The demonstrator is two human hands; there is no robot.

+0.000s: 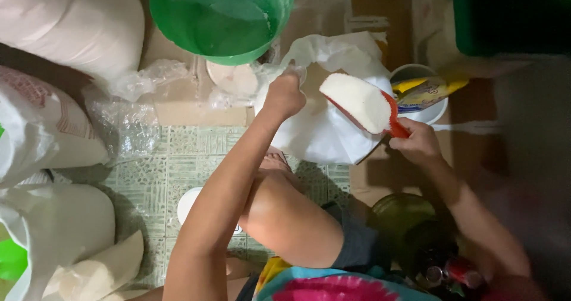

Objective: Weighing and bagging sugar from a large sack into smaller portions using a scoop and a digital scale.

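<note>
Nearest to the camera is the person's bent knee (285, 218), above a green patterned tile floor (160, 176). At the near left stand white sacks (59, 218). At the near right is a dark round lid (404, 209) and some small bottles (446, 274) in the shadow.

Further away, the right hand (419, 143) is closed around the handle of a red scoop (389, 114). The scoop is heaped with white grains (357, 102) and is held over a white plastic bag (330, 123). The left hand (284, 93) pinches the far edge of this bag with clenched fingers and holds it open.

Just right of the scoop is a white bowl (434, 114) with a yellow packet (425, 93) in it. Farthest, in the middle, is a green bucket (220, 19), and crumpled clear plastic (128, 120) lies on the left.
</note>
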